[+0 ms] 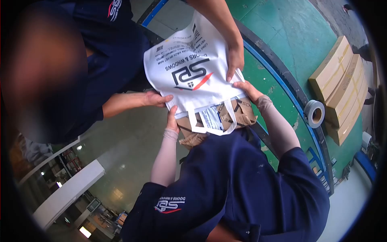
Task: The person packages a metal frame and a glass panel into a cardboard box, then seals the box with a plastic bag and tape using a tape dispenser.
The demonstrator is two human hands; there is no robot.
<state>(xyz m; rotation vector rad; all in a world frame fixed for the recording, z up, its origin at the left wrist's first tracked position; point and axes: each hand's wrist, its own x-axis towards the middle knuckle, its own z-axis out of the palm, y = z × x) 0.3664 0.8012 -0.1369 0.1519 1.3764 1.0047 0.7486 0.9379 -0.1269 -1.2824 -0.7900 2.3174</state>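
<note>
A white tote bag (pixel 181 76) with printed lettering and a black and red logo lies over a brown cardboard box (pixel 242 111). The box's torn end, with a white label (pixel 210 117), sticks out of the bag's mouth towards my body. My left hand (pixel 172 121) is closed on the left corner of the bag's rim, against the box. At the right corner my right hand (pixel 250 92) grips the rim. Two white handles (pixel 230 117) hang over the box. My fingertips under the fabric are partly hidden.
A co-worker on the left holds the same bag with one hand (pixel 158 98) at its left edge and another hand (pixel 235 62) on its right. A blue-and-black table edge (pixel 278 72) curves behind, carrying a tape roll (pixel 314 113). Long cartons (pixel 342 88) stand on the right.
</note>
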